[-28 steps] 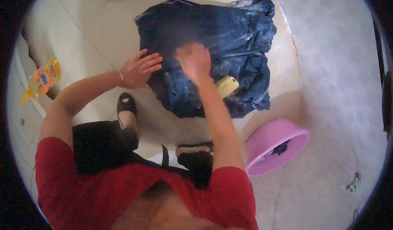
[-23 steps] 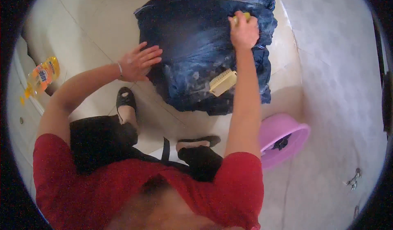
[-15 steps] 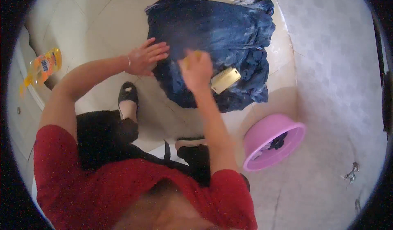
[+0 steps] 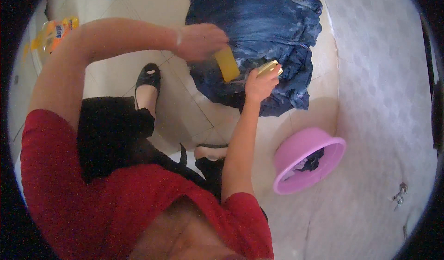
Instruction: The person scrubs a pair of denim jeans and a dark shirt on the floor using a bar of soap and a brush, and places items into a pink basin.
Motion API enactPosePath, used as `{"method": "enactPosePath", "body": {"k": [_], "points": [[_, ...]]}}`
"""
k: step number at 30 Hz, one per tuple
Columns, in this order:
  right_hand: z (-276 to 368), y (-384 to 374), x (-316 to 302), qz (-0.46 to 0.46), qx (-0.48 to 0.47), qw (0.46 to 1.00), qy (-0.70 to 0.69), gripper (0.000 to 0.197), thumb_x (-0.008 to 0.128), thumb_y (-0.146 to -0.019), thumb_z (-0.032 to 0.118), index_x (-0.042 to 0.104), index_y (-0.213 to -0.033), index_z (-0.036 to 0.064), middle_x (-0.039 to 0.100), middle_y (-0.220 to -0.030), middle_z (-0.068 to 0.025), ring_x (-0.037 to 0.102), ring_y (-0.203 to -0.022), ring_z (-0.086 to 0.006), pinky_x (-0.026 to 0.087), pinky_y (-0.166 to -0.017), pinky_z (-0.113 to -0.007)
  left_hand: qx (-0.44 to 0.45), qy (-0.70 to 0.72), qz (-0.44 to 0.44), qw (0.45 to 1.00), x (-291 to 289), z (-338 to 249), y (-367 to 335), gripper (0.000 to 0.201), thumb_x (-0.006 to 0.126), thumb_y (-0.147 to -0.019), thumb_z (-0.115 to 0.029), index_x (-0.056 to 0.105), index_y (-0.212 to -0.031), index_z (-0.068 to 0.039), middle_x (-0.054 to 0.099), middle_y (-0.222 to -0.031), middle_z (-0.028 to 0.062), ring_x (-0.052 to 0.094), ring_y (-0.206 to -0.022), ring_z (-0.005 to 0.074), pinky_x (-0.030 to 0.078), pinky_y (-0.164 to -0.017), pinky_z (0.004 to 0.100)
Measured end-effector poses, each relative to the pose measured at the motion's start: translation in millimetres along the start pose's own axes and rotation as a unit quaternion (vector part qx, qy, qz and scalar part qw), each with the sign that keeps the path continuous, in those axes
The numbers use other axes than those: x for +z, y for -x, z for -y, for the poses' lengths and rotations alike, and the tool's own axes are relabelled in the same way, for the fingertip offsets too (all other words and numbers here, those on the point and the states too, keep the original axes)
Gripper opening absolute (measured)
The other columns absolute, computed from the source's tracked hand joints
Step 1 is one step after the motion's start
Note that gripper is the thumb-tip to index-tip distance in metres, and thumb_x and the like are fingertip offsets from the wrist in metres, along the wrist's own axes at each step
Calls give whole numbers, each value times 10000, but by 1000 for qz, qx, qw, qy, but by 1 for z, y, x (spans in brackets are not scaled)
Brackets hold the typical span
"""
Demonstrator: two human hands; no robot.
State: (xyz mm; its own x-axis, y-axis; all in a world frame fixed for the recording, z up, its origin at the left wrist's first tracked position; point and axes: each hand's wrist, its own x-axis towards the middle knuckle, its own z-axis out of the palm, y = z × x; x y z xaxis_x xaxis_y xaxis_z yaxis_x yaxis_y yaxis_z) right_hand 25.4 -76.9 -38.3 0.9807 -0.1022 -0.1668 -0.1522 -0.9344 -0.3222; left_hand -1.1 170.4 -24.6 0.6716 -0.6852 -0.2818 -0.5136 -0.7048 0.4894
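Big wet dark-blue denim garment (image 4: pixel 259 33) is lying spread on the pale tiled floor (image 4: pixel 152 10), just beyond both hands. It is likely handling heavy, limp and soapy-slick; best grabbed by a bunched fold or thick seam. Round pink plastic basin (image 4: pixel 309 159) is sitting to the right of the right forearm, a dark cloth inside. Left hand (image 4: pixel 201 42) is closing around a flat yellow bar-shaped object (image 4: pixel 227 64), probably soap or a brush, so slippery. Right hand (image 4: pixel 260 83) is gripping a small pale-yellow block (image 4: pixel 269 68), pressing at the denim's near edge.
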Motion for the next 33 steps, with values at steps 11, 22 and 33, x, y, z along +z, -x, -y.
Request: {"method": "enactPosePath", "body": {"k": [11,22,33], "points": [[8,-67,-29,36,-148,971,-186,589,553,-744,103,356,-1298,136,436,-1145,-221,416,-1049,-365,338,-920,-396,-31,62,-151,986,59,-77,-16,652,574,-759,-414,385,-1251,-29,268,-1375,207,245,-1289,316,181,-1034,496],[4,-183,47,-51,-236,966,-93,233,527,-837,323,589,-892,106,551,-742,-100,509,-605,-280,394,-464,-443,-30,30,-53,998,41,2,15,770,501,-772,-491,255,-1343,-36,209,-1424,120,166,-1326,263,112,-1062,477],[47,-184,7,-157,-338,917,139,260,585,-786,218,580,-987,54,485,-703,-141,493,-632,-298,382,-503,-417,-45,90,-80,992,62,0,21,777,527,-766,-491,253,-1348,-55,225,-1422,81,175,-1322,228,113,-1067,453]]}}
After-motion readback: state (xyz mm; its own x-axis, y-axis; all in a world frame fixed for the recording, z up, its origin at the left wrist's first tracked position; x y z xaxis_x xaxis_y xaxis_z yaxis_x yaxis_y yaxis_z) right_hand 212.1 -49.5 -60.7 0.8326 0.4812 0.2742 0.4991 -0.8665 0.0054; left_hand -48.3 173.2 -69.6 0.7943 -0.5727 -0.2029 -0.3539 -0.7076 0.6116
